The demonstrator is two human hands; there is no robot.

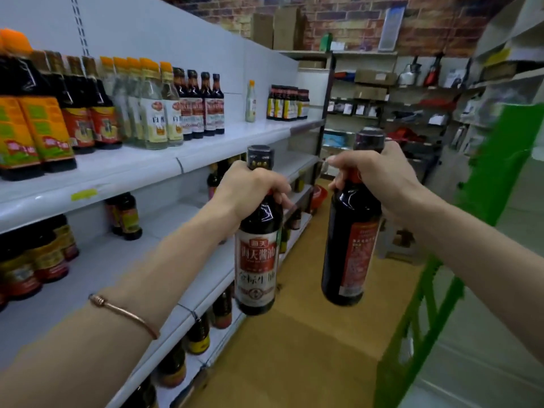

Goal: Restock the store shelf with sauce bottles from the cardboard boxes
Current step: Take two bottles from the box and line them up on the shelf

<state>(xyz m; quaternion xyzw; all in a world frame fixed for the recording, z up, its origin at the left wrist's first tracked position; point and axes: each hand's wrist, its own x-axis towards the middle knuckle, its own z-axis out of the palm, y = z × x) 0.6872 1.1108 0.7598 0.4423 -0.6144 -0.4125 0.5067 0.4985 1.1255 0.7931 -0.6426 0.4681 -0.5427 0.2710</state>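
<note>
While your left hand (253,187) grips the neck of one dark sauce bottle (256,254) with its red-and-white label facing you, your right hand (374,175) is curled round the neck of a second sauce bottle (350,245), label turned to the side. Both bottles hang upright over the yellow aisle floor (309,334), just beside the edge of the white shelf (141,172) on your left. A thin bracelet (123,312) sits on your left forearm. On the upper shelf board stand rows of dark bottles (203,104), clear vinegar bottles (153,110) and orange-labelled ones (38,128), with bare board beyond them. A green frame (485,187) closes the aisle on your right.
</note>
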